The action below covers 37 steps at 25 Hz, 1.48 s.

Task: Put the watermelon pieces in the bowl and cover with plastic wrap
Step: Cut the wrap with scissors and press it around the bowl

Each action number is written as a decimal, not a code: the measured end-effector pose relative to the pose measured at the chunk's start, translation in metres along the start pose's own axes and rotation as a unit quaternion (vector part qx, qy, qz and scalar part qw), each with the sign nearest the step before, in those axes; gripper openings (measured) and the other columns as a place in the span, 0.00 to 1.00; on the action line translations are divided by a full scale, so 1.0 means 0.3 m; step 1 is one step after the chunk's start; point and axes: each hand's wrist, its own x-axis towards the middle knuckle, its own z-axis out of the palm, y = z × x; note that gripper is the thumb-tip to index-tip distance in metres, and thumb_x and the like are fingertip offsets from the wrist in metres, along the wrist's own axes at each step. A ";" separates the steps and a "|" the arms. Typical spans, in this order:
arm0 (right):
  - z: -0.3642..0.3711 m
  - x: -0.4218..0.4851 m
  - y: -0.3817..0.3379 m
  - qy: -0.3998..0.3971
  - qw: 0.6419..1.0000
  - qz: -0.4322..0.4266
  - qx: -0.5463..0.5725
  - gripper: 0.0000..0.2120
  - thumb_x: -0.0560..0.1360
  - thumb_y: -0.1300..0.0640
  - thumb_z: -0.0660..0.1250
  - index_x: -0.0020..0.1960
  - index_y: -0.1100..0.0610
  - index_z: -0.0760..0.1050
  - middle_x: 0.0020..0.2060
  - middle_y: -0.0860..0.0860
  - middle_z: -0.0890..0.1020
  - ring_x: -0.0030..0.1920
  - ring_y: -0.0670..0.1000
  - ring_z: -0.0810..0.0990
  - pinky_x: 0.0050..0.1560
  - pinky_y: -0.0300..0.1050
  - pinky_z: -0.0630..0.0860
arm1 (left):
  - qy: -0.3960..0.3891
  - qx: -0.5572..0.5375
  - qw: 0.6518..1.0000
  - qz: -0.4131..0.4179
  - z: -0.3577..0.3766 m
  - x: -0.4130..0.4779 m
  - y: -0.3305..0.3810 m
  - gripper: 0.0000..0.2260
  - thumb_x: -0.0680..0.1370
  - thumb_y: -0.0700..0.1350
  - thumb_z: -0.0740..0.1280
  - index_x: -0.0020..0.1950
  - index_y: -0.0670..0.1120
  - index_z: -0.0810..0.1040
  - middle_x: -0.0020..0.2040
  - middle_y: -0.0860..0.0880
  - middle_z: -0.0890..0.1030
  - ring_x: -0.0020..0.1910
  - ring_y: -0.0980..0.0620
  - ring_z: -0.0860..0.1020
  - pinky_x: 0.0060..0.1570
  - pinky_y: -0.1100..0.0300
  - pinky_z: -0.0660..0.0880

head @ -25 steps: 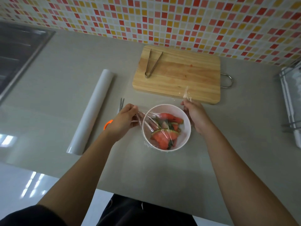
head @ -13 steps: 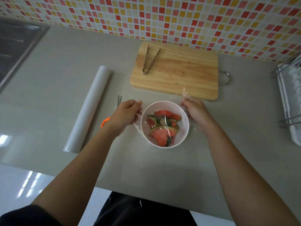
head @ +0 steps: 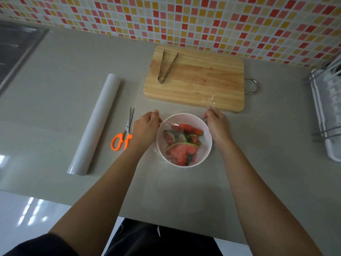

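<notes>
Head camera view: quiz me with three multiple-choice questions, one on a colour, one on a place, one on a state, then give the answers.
1. The handles of the scissors are: A blue, B orange, C black.
2. The tongs lie: A on the cutting board, B beside the scissors, C on the floor.
3. The plastic wrap is: A crumpled on the cutting board, B folded in a drawer, C stretched over the bowl.

Answers:
1 B: bright orange loops show beside the left hand.
2 A: they rest on the cutting board's left part.
3 C: the left hand and right hand pinch it at the bowl's rim, over the watermelon pieces.
</notes>
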 end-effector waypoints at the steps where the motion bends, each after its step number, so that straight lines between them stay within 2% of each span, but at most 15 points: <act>1: -0.001 0.003 -0.003 -0.008 1.000 0.011 0.008 0.19 0.77 0.48 0.56 0.29 0.53 0.69 0.27 0.48 0.74 0.32 0.50 0.73 0.38 0.44 0.68 | -0.012 -0.030 0.999 -0.015 -0.001 0.004 0.012 0.21 0.79 0.52 0.53 0.39 0.43 0.80 0.38 0.49 0.81 0.46 0.44 0.79 0.49 0.51 0.74; 3: -0.006 0.003 -0.007 -0.017 1.000 0.020 0.001 0.20 0.77 0.48 0.55 0.29 0.53 0.69 0.26 0.48 0.74 0.31 0.49 0.73 0.37 0.45 0.67 | -0.020 -0.011 1.000 0.002 -0.002 0.010 0.031 0.21 0.78 0.54 0.54 0.38 0.42 0.79 0.35 0.51 0.80 0.41 0.47 0.78 0.42 0.56 0.73; 5: -0.009 -0.003 -0.007 -0.018 1.000 0.010 -0.018 0.21 0.77 0.47 0.53 0.29 0.54 0.67 0.26 0.48 0.73 0.31 0.50 0.72 0.35 0.45 0.66 | -0.011 0.101 0.992 0.077 0.004 0.006 0.034 0.19 0.78 0.54 0.58 0.37 0.40 0.76 0.31 0.50 0.75 0.35 0.50 0.73 0.32 0.59 0.64; 7: -0.014 -0.011 -0.010 -0.015 0.999 0.001 -0.032 0.21 0.77 0.46 0.52 0.30 0.54 0.66 0.26 0.48 0.72 0.31 0.50 0.71 0.35 0.46 0.66 | -0.005 0.163 0.975 0.151 0.005 0.008 0.030 0.17 0.79 0.51 0.61 0.39 0.39 0.75 0.30 0.48 0.73 0.33 0.49 0.71 0.31 0.60 0.59; 9: -0.023 -0.012 -0.016 -0.014 0.999 -0.003 -0.045 0.20 0.77 0.45 0.52 0.31 0.54 0.66 0.27 0.48 0.72 0.31 0.49 0.71 0.35 0.45 0.66 | -0.012 0.172 0.966 0.190 0.002 0.018 0.028 0.15 0.80 0.49 0.61 0.41 0.38 0.74 0.33 0.46 0.73 0.34 0.46 0.70 0.34 0.59 0.59; 12: -0.040 -0.008 -0.024 -0.020 0.999 0.002 -0.042 0.20 0.77 0.46 0.54 0.30 0.54 0.67 0.25 0.47 0.72 0.31 0.49 0.70 0.34 0.45 0.65 | -0.010 0.164 0.964 0.207 0.004 0.013 0.026 0.14 0.82 0.49 0.57 0.40 0.41 0.68 0.31 0.48 0.71 0.33 0.46 0.70 0.32 0.55 0.61; 15: -0.044 -0.008 -0.030 -0.005 1.000 0.021 -0.017 0.20 0.75 0.46 0.56 0.26 0.52 0.70 0.21 0.44 0.73 0.30 0.47 0.70 0.33 0.43 0.64 | 0.005 0.135 0.966 0.219 0.008 0.000 0.016 0.14 0.82 0.49 0.56 0.41 0.42 0.66 0.33 0.41 0.76 0.35 0.41 0.73 0.35 0.52 0.66; 19: -0.042 -0.017 -0.033 -0.004 0.999 0.037 0.000 0.20 0.74 0.45 0.58 0.26 0.48 0.74 0.26 0.44 0.74 0.32 0.47 0.73 0.35 0.44 0.67 | -0.008 0.090 0.978 0.187 -0.001 0.010 0.010 0.16 0.82 0.50 0.56 0.42 0.39 0.69 0.39 0.38 0.80 0.40 0.39 0.77 0.43 0.47 0.73; 24: -0.022 -0.012 -0.048 -0.003 0.989 0.096 0.115 0.20 0.75 0.46 0.59 0.28 0.49 0.77 0.26 0.41 0.70 0.31 0.44 0.70 0.35 0.43 0.67 | -0.015 0.094 0.980 0.176 0.004 0.022 0.017 0.16 0.81 0.50 0.56 0.39 0.41 0.67 0.38 0.37 0.79 0.39 0.40 0.76 0.40 0.49 0.71; 26: -0.004 -0.016 -0.048 0.012 0.981 0.117 0.152 0.19 0.76 0.47 0.60 0.29 0.50 0.78 0.27 0.42 0.69 0.33 0.44 0.70 0.38 0.43 0.69 | -0.008 0.085 0.982 0.170 0.011 0.028 0.008 0.16 0.81 0.49 0.57 0.38 0.40 0.67 0.37 0.38 0.79 0.37 0.41 0.76 0.39 0.54 0.70; 29: 0.013 -0.019 -0.039 0.025 0.980 0.127 0.153 0.19 0.77 0.47 0.59 0.31 0.50 0.79 0.29 0.44 0.71 0.34 0.46 0.71 0.39 0.43 0.70 | 0.000 0.057 0.991 0.121 0.023 0.035 -0.009 0.16 0.80 0.49 0.59 0.36 0.42 0.70 0.33 0.46 0.77 0.32 0.52 0.72 0.29 0.71 0.65; 31: 0.019 -0.017 -0.035 0.027 0.981 0.131 0.143 0.18 0.77 0.48 0.58 0.32 0.50 0.79 0.28 0.45 0.72 0.34 0.47 0.73 0.39 0.44 0.71 | -0.006 -0.001 0.998 0.055 0.035 0.043 -0.026 0.16 0.79 0.49 0.60 0.32 0.46 0.69 0.30 0.51 0.73 0.31 0.54 0.70 0.31 0.70 0.66; 34: 0.025 -0.016 -0.023 0.036 0.983 0.138 0.118 0.14 0.77 0.52 0.58 0.39 0.52 0.80 0.37 0.48 0.79 0.42 0.52 0.78 0.47 0.46 0.74 | -0.022 -0.148 0.987 -0.051 0.067 0.028 -0.046 0.16 0.78 0.49 0.63 0.31 0.46 0.69 0.30 0.49 0.72 0.32 0.50 0.71 0.37 0.57 0.69; 36: 0.028 -0.019 -0.019 0.065 0.983 0.141 0.097 0.09 0.75 0.56 0.60 0.47 0.54 0.79 0.44 0.50 0.80 0.48 0.53 0.78 0.49 0.45 0.75 | -0.017 -0.212 0.972 -0.096 0.081 0.014 -0.047 0.16 0.77 0.47 0.64 0.30 0.46 0.71 0.27 0.50 0.73 0.30 0.50 0.72 0.34 0.59 0.70; 37: 0.029 -0.022 -0.021 0.079 0.982 0.149 0.088 0.12 0.73 0.59 0.61 0.55 0.53 0.77 0.50 0.51 0.80 0.52 0.53 0.78 0.54 0.47 0.75 | -0.014 -0.226 0.968 -0.108 0.084 0.011 -0.049 0.16 0.77 0.46 0.65 0.28 0.47 0.73 0.25 0.51 0.74 0.28 0.51 0.73 0.32 0.61 0.71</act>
